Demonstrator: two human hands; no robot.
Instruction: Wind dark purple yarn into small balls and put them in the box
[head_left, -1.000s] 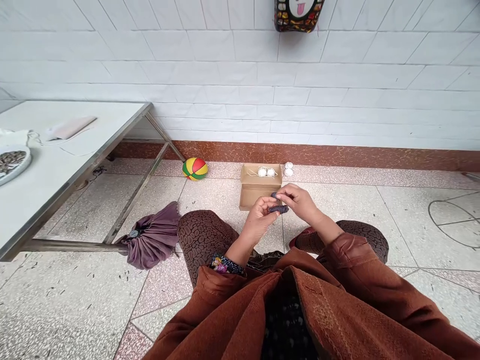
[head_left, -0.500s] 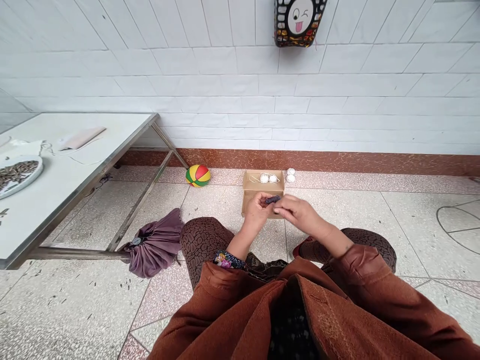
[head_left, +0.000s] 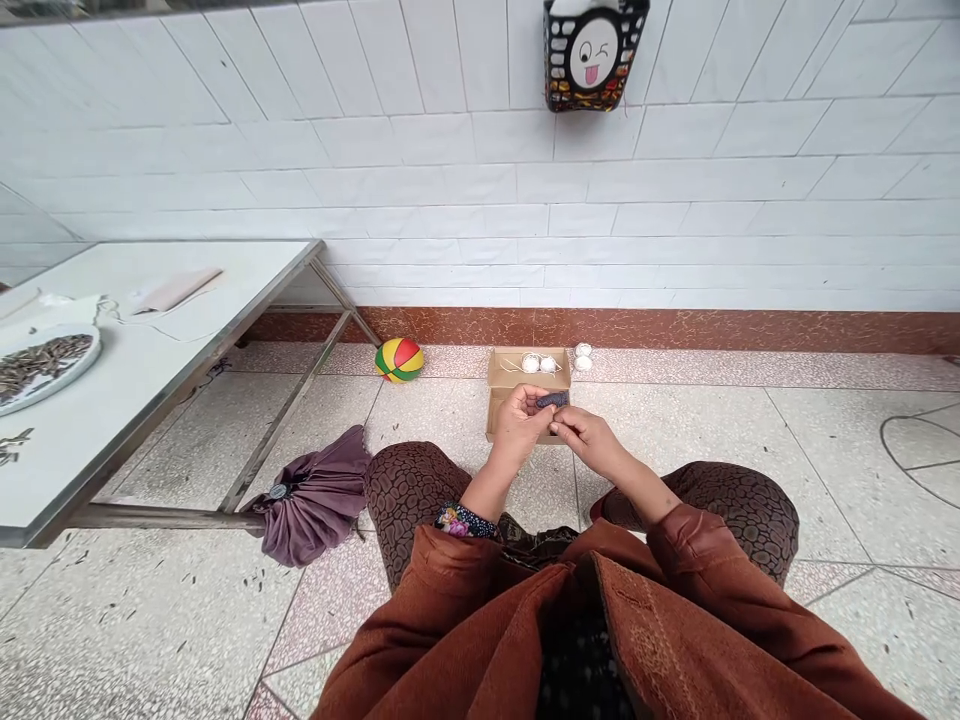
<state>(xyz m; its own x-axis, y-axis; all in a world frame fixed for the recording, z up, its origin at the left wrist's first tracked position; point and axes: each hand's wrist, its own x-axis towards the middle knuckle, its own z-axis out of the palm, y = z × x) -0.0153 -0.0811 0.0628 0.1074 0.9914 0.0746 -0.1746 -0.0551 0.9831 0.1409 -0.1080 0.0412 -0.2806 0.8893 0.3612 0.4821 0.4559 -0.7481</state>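
Holding a dark bundle (head_left: pixel 553 399) in left hand (head_left: pixel 517 420), grip nearly closed.

We see a white-topped table (head_left: pixel 187 395) bearing a round white plate (head_left: pixel 91 360) and a flat pale pink case (head_left: pixel 180 290). On the speckled floor (head_left: pixel 690 425) we find an open cardboard box (head_left: pixel 504 379), two small white balls (head_left: pixel 583 363) just beside it, and a multicoloured ball (head_left: pixel 399 360).
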